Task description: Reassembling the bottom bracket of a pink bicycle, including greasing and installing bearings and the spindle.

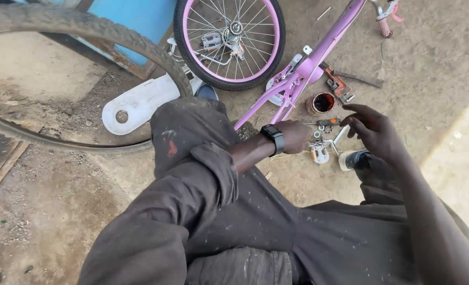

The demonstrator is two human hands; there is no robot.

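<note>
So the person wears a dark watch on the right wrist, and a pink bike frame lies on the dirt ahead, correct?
Not quite. In the head view the dark watch sits on the left wrist, by the left hand, not by the right hand. The pink bike frame does lie on the dirt ahead.

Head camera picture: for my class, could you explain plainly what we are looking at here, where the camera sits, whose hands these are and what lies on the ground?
The camera sits on a person's head, looking down at their own lap and arms. The left hand, with a black wristwatch, reaches to small metal parts on the sandy ground. The right hand hovers open above them, holding nothing that I can see. Nearby lie a pink bicycle frame, its pink-rimmed wheel, a rusty tin, a pipe wrench, a white plastic guard and a large worn tyre.
</note>
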